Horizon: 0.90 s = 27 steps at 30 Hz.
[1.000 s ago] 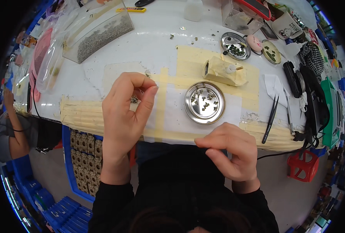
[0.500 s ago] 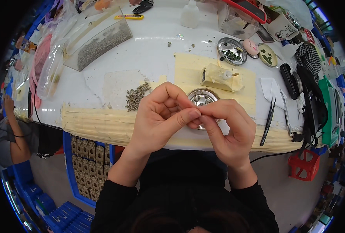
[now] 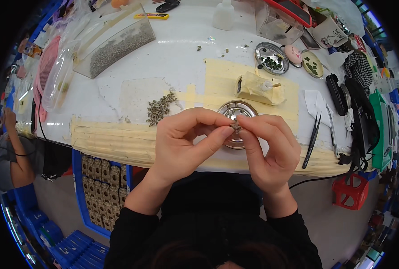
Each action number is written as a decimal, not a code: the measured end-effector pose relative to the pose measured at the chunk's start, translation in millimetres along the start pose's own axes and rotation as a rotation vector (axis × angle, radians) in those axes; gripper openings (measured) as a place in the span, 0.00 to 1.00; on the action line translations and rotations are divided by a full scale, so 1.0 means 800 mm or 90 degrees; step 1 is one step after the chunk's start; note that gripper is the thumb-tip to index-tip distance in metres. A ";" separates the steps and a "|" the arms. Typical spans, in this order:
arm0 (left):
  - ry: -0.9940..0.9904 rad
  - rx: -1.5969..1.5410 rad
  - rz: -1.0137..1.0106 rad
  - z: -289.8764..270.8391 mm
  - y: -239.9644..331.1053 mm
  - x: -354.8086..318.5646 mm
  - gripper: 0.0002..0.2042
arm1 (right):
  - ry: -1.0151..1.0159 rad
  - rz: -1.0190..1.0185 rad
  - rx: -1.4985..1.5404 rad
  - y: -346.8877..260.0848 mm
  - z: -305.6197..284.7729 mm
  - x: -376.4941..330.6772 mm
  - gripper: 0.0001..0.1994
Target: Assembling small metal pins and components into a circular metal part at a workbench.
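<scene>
Above the near edge of the table, my left hand [image 3: 179, 145] and my right hand [image 3: 275, 150] meet fingertip to fingertip. Between thumbs and index fingers, both pinch a small grey-brown metal piece [image 3: 235, 127], too small to make out in detail. Right behind the fingertips is a round shiny metal dish [image 3: 223, 107], partly covered by my hands, with small bits in it. A pile of small grey-brown pieces [image 3: 160, 109] lies left of the dish. Behind the dish sits a block wrapped in cream tape [image 3: 257, 91], with a small stick on top.
Black tweezers [image 3: 312, 140] lie by a white cloth [image 3: 315, 103] on the right. A clear tray of grey granules [image 3: 121, 49] stands back left. A metal dish with green bits [image 3: 271, 58] sits back right. A blue crate [image 3: 79, 193] of metal parts is below left.
The small piece now shows between my fingertips, where it was hidden before. My left hand's other fingers have drawn back, and the fingertips sit slightly further right. The view has shifted a little.
</scene>
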<state>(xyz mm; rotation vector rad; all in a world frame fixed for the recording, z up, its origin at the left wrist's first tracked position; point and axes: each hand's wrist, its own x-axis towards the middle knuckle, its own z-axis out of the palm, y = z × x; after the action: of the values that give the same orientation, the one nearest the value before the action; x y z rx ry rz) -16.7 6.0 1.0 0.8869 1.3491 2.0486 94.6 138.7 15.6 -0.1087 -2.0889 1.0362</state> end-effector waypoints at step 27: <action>0.031 0.383 0.311 0.002 -0.003 0.007 0.10 | -0.051 0.344 0.436 -0.005 -0.006 -0.009 0.05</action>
<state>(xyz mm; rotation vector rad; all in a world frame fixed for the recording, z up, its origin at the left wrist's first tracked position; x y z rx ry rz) -18.7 12.0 0.5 1.5571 1.9800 2.0225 103.6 136.3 15.4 -0.2967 -1.6883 2.0534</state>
